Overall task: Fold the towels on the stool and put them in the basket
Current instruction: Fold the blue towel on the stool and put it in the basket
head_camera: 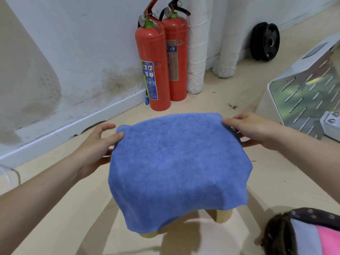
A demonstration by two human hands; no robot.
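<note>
Bare left hand [94,145], bare right hand [257,131]; forearms bare up to frame edge.

Both hands [95,144] [252,129] pinch blue towel [178,168] corners over stool [223,216].

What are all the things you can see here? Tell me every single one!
towel: one, blue, draped over the stool
stool: one, pale legs showing below the towel
fire extinguishers: two, red, standing by the wall
wrapped pipes: two, white, right of the extinguishers
weight plate: one, black, leaning on the far wall
machine: one, white with a slotted metal panel, on the right
basket: one, probably a basket, dark rim, bottom right corner
cloth: grey-blue and pink, inside the basket
left hand: pinches the towel's far left corner
right hand: pinches the towel's far right corner
</note>
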